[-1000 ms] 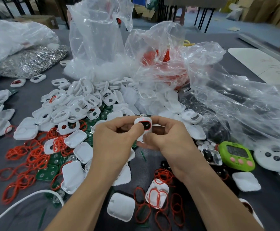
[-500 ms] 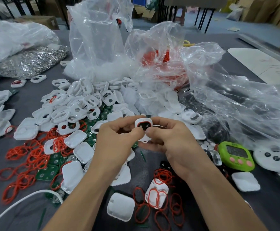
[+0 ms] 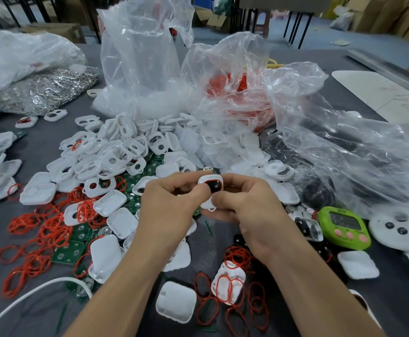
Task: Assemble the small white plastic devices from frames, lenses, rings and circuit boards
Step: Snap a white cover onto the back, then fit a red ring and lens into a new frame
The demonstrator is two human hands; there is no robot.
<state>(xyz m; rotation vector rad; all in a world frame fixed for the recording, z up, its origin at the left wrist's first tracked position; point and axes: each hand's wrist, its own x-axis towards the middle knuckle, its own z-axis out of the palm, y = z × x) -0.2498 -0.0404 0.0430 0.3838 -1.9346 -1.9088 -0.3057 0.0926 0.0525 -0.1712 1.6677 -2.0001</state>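
A small white device (image 3: 212, 184), with a dark lens ringed in red, is held above the grey table (image 3: 40, 147) at mid-view. The left hand (image 3: 172, 207) and right hand (image 3: 252, 207) both pinch it between curled fingers and thumbs. Around them lie white frames (image 3: 116, 154), red rings (image 3: 50, 227), green circuit boards (image 3: 67, 255) and 1 green timer (image 3: 344, 226).

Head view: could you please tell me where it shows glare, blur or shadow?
Head view: glare streaks the clear plastic bags; lighting even, shadows faint; far cartons look soft; the white device between left hand and right hand is fairly sharp.
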